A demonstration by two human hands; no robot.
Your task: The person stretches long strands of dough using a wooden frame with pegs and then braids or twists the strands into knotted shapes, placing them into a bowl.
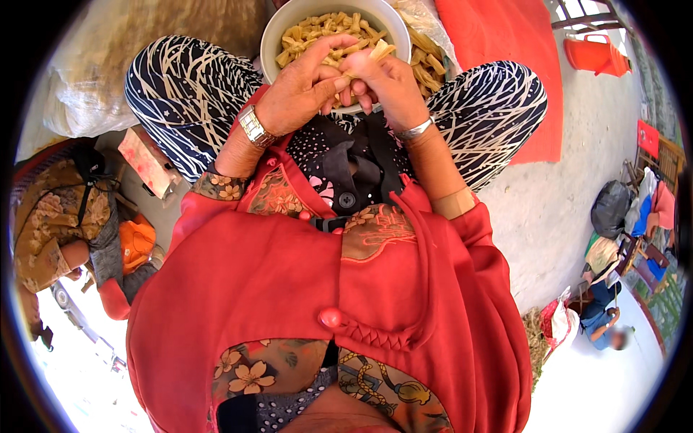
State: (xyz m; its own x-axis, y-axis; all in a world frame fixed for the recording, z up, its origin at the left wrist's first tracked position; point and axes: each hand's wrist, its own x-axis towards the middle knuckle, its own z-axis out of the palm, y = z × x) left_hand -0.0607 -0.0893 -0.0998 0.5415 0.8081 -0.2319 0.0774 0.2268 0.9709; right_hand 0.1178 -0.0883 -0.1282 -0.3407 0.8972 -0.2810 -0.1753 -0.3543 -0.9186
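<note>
A white metal bowl full of short yellowish, fibrous dried pieces sits in front of my crossed legs. Over its near half, my left hand and my right hand meet with fingers curled round a pale yellow piece, whose upper end sticks out above my right thumb. Some of their fingertips are hidden behind one another. More of the same pieces lie in clear plastic just right of the bowl.
A red mat lies beyond my right knee, near a red plastic item. A large wrapped bundle is at upper left. A person in brown floral clothing is at left; another in blue at right, near piled bags.
</note>
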